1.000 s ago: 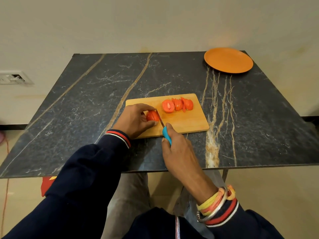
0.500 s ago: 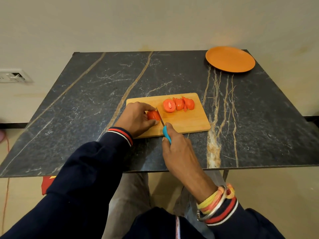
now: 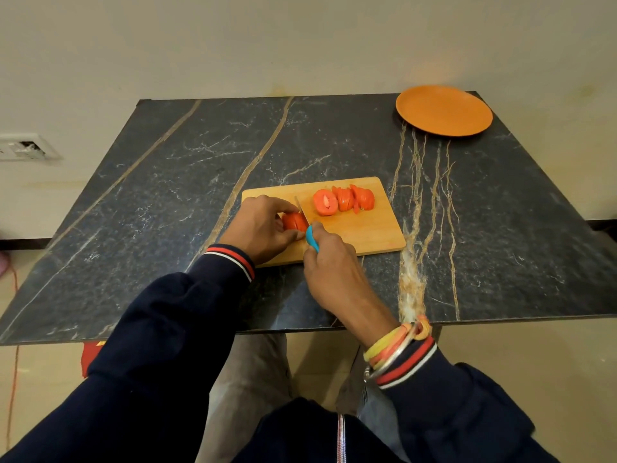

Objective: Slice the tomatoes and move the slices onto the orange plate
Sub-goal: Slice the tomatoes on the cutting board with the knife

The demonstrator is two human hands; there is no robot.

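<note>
A wooden cutting board [image 3: 374,230] lies on the dark marble table. On its left part my left hand [image 3: 258,228] grips a red tomato piece [image 3: 294,221] with curled fingers. My right hand [image 3: 334,272] holds a knife [image 3: 311,237] by its blue handle, and the blade stands against the right side of that piece. A row of cut tomato slices [image 3: 344,200] lies at the back of the board, to the right. The orange plate [image 3: 444,110] sits at the table's far right corner with nothing on it.
The black marble table [image 3: 167,195] with tan veins stands against a cream wall. Its front edge runs just under my wrists. A white wall socket [image 3: 20,147] is at the left. The floor and a red object show below the table.
The knife has shifted forward along the tomato piece, so less blade shows. My left hand keeps its hold on the piece. The slices at the back have not moved.
</note>
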